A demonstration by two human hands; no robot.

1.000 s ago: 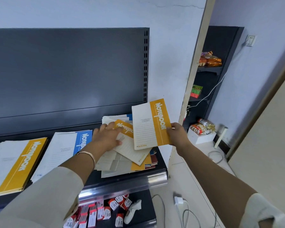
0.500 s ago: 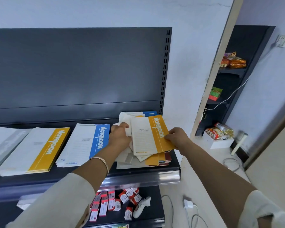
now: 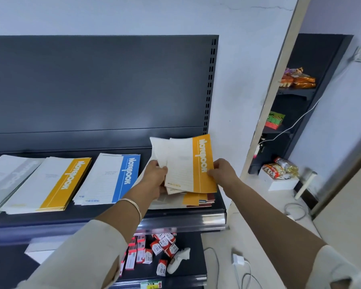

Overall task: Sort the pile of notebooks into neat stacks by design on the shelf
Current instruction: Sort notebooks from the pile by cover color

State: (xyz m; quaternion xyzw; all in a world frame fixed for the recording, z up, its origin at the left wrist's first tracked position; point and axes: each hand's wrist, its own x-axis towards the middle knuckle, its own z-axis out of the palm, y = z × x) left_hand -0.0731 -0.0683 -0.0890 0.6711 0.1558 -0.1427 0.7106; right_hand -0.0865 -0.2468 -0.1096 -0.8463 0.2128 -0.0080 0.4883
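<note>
Two hands: both hold one raised cream-and-yellow paper notebook (image 3: 186, 163), "Notebook" printed along its yellow band; it is tilted in the air above the right end of the dark metal shelf (image 3: 92, 212).
Left hand (image 3: 154, 178): fingers curled round the left edge of the raised notebook together with more pale covers (image 3: 157, 149) fanned out behind it; cannot tell how many. Thin pale bangle (image 3: 133, 205) on the wrist.
Right hand (image 3: 221, 174): thumb and fingertips pinch the yellow band at the notebook's right edge; the fingers behind the cover are hidden.
Unsorted pile (image 3: 196, 200): mixed notebooks lying flat at the right end of the shelf, near its front edge, directly under the raised notebook; yellow and dark red edges show.
Blue-banded stack (image 3: 111, 178): white covers, flat, mid-shelf, just left of the pile.
Yellow-banded stack (image 3: 50, 184): flat, left of the blue one, with a narrow strip of bare shelf between them.
Grey-banded stack (image 3: 6, 176): left end of the shelf, against the yellow-banded stack; touching or overlapped, cannot tell.
Lower shelf: small red-and-white cartons (image 3: 161, 245) scattered; white handheld device (image 3: 179, 260) at their right.
Side shelving, far right: orange snack packets (image 3: 298, 78).
</note>
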